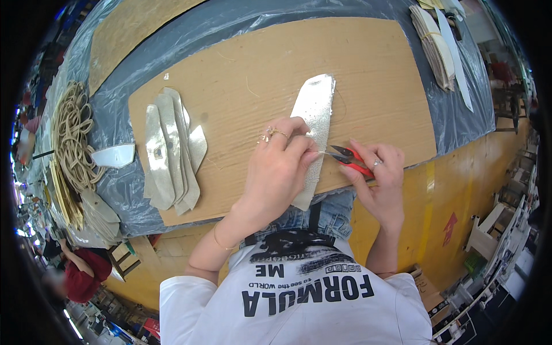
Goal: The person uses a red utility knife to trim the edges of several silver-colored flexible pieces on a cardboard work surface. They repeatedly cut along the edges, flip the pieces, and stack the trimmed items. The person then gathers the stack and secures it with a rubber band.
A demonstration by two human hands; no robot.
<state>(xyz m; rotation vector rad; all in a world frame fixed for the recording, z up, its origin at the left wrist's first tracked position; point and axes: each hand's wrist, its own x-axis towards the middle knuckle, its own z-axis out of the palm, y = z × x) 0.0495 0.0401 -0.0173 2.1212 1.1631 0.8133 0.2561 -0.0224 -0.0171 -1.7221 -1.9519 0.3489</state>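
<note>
1. A long silver-grey textured piece (313,112) is being held flat on the brown cardboard sheet (259,75) just right of the frame's centre, with its lower end hanging over the sheet's near edge.
2. The piece is being pressed down by the left hand (279,167), whose fingers are curled together on its right edge at mid-frame; a ring is being worn on one finger.
3. A pair of red-handled thread snips (351,160) is being pinched by the right hand (379,175), right of centre, with the fingers closed around the handles.
4. The snips' blade tips are being pointed left, touching or just beside the piece's right edge by the left fingertips; whether the blades are parted cannot be told.
5. A stack of similar silver-grey pieces (172,149) is being kept fanned out on the cardboard at the left of centre, well apart from both hands.
6. A bundle of beige cord (72,138) is being kept at the far left, with a small white piece (114,155) just beside it on the grey plastic sheeting (115,103).
7. A pile of pale cut pieces (434,46) is lying at the upper right on the plastic sheeting.
8. Another person in red (80,273) is being seen at the lower left, away from the table.
</note>
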